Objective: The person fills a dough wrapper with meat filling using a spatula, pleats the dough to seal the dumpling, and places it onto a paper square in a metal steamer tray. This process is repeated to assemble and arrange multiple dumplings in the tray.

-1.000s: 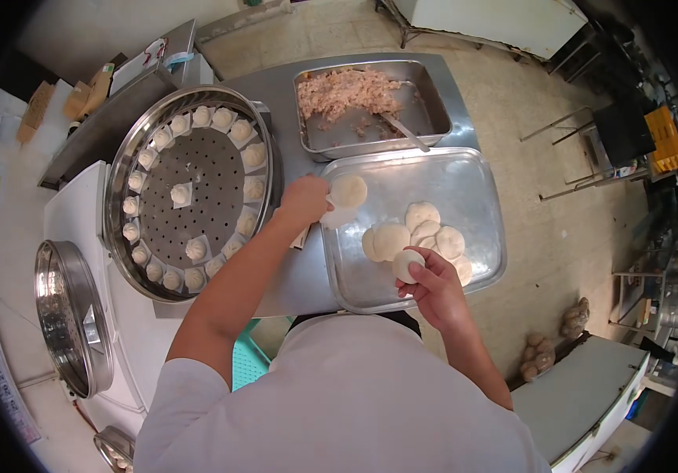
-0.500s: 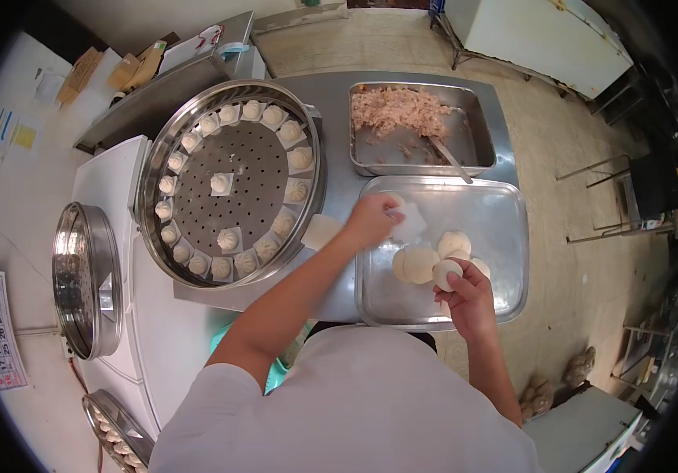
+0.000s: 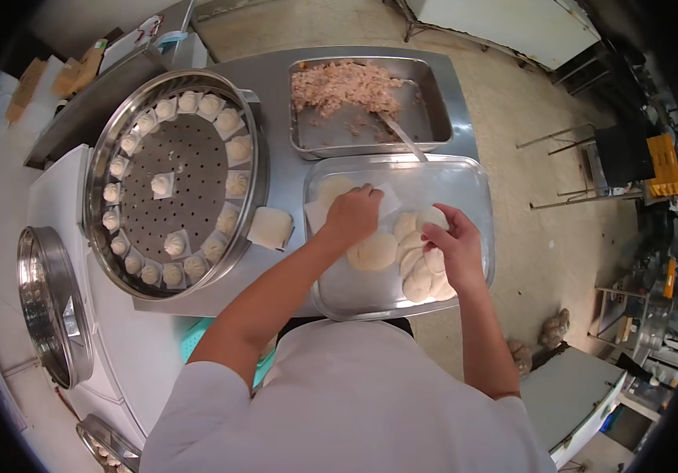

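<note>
My left hand (image 3: 356,213) is over the left half of the metal tray (image 3: 319,296), its fingers closed beside white paper (image 3: 389,201); what they grip is hidden. A flat dough round (image 3: 334,188) lies just beyond this hand. Between the thumb and fingers of my right hand (image 3: 459,243) is a pale dough round (image 3: 433,219). Below and left of that hand, several dough rounds (image 3: 416,285) overlap in a pile. Another flat round (image 3: 374,251) lies at the pile's left, nearer my left wrist.
Behind the tray, a deep pan (image 3: 307,147) holds minced filling (image 3: 347,87) and a utensil (image 3: 406,138). At left stands a round steamer (image 3: 189,162) with pleated buns (image 3: 229,120) on papers. White squares (image 3: 270,227) are stacked between steamer and tray.
The view has shifted, so the table appears farther left. Relative to the tray, my left hand has moved slightly right, and my right hand has moved away from my body, still holding dough.
</note>
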The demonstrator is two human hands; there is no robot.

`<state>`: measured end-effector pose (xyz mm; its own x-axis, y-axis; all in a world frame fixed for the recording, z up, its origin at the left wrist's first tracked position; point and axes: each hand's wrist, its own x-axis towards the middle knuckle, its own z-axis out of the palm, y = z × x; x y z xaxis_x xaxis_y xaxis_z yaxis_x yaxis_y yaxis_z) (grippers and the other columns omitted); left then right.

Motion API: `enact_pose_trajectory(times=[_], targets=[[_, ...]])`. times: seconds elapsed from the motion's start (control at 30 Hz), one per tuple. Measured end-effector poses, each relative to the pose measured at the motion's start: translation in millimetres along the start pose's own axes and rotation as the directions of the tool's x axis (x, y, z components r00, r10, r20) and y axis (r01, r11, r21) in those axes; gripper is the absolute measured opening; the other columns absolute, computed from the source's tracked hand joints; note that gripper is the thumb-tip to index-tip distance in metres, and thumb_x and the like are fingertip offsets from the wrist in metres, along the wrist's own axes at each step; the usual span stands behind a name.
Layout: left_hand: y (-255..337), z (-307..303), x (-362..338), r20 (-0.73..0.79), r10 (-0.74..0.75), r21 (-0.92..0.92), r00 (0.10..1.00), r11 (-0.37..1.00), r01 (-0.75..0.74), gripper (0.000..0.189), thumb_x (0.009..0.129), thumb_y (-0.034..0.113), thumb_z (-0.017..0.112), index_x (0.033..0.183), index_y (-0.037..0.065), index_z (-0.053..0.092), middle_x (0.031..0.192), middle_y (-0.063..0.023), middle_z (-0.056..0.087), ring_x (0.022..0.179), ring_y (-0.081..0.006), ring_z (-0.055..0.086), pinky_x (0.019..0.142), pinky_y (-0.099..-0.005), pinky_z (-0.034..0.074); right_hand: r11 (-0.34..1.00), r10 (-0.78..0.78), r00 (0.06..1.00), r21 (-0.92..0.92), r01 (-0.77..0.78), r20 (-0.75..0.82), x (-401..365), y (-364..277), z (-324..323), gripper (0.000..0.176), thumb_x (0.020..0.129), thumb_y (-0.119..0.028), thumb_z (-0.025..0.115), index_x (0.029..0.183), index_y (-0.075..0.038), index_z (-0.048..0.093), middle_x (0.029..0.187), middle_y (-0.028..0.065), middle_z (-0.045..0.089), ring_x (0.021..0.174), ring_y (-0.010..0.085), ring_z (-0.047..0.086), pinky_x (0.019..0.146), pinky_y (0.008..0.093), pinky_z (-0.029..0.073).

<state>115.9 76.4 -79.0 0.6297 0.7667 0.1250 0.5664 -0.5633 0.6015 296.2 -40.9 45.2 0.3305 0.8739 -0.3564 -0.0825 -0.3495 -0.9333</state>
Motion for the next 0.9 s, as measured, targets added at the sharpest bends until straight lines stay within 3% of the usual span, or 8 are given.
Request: enact_pose_trajectory(times=[0.1,0.2,0.3,0.4,0.6,0.8,0.9], targets=[[4,-12,-15,0.040,0.080,0.080,0.996,0.993,-0.083,0.022,0.075,0.005,0.067,0.097,0.007,0.069,0.109,-0.0101,0.067,0.098,-0.0307,0.065,0.083,-0.0424,0.054,0.932,-0.190,0.981,-0.307,0.194,0.043,31,31,-3,0.049,0.087,-0.013,0.079,0.128,0.006,0.061,0.103,0.0119,0.071,0.080,0.0151,0.067,0.070,0.0277,0.054],[5,-21,-27,0.070,0.154,0.209,0.986,0.964,-0.166,0.026,0.075,0.005,0.067,0.099,0.006,0.074,0.111,-0.0082,0.067,0.106,-0.0269,0.062,0.089,-0.0396,0.051,0.800,-0.195,0.971,-0.550,0.241,0.142,50,29,8,0.049,0.083,-0.012,0.079,0.127,0.003,0.063,0.105,0.0178,0.072,0.084,0.0230,0.070,0.075,0.0327,0.056],[6,-23,-32,0.062,0.128,0.264,0.990,0.954,-0.140,0.022,0.076,0.012,0.067,0.094,0.008,0.078,0.113,-0.0071,0.065,0.111,-0.0226,0.058,0.093,-0.0359,0.047,0.707,-0.284,0.922,-0.592,0.387,0.263,74,42,20,0.048,0.079,-0.011,0.077,0.124,0.001,0.065,0.109,0.0231,0.069,0.091,0.0340,0.070,0.081,0.0406,0.056],[4,-25,-36,0.067,0.115,0.216,0.991,0.968,-0.127,0.030,0.077,0.008,0.067,0.104,0.008,0.079,0.115,-0.0084,0.064,0.111,-0.0254,0.059,0.094,-0.0391,0.047,0.546,-0.342,0.854,-0.657,0.520,0.392,88,44,31,0.045,0.080,-0.010,0.075,0.122,0.001,0.064,0.112,0.0233,0.067,0.101,0.0412,0.066,0.088,0.0456,0.055],[-1,-21,-42,0.001,0.100,0.170,0.995,0.981,-0.099,0.030,0.079,0.009,0.066,0.105,0.010,0.080,0.112,-0.0088,0.064,0.112,-0.0259,0.058,0.094,-0.0392,0.047,0.336,-0.261,0.795,-0.721,0.606,0.547,105,52,50,0.042,0.080,-0.008,0.073,0.121,-0.001,0.064,0.108,0.0225,0.065,0.107,0.0408,0.063,0.093,0.0466,0.053],[-4,-19,-49,-0.038,0.062,0.108,0.997,0.992,-0.057,0.032,0.076,0.006,0.066,0.105,0.009,0.079,0.110,-0.0092,0.065,0.109,-0.0271,0.059,0.093,-0.0397,0.048,0.298,-0.210,0.797,-0.739,0.604,0.566,107,48,53,0.044,0.078,-0.008,0.073,0.121,-0.001,0.064,0.108,0.0233,0.065,0.106,0.0412,0.063,0.094,0.0466,0.053],[-2,-18,-52,-0.089,0.001,0.026,0.996,1.000,0.001,0.034,0.074,0.001,0.067,0.105,0.007,0.077,0.108,-0.0102,0.065,0.106,-0.0294,0.060,0.092,-0.0410,0.050,0.380,-0.184,0.826,-0.737,0.559,0.532,99,36,54,0.045,0.079,-0.009,0.074,0.123,-0.001,0.064,0.109,0.0228,0.066,0.108,0.0409,0.063,0.094,0.0468,0.053]])
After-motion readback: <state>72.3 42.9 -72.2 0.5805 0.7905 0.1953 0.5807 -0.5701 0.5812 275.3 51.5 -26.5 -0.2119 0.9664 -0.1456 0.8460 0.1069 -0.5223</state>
